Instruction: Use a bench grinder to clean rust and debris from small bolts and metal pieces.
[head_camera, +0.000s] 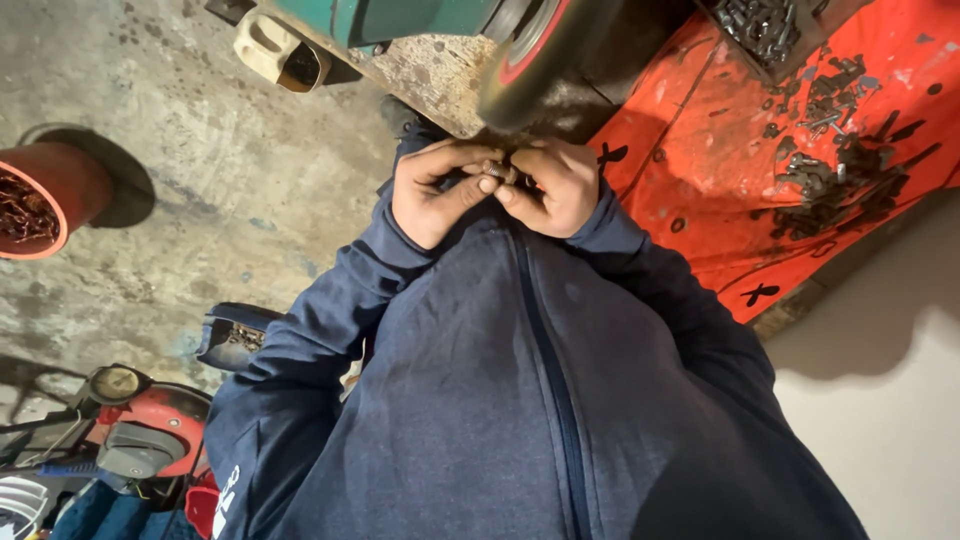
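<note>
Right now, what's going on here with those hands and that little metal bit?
A person in a dark blue zip jacket holds a small metal part, seemingly a bolt or nut, between both hands close to the chest. The left hand and right hand pinch it from either side. To the right, dark metal hardware lies scattered on an orange surface. A red bucket stands on the concrete floor at left.

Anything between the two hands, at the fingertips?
Head view: a small dark metal bolt-like part sits between the left hand and right hand, pinched by the fingertips of both. Nothing else shows in that gap.
</note>
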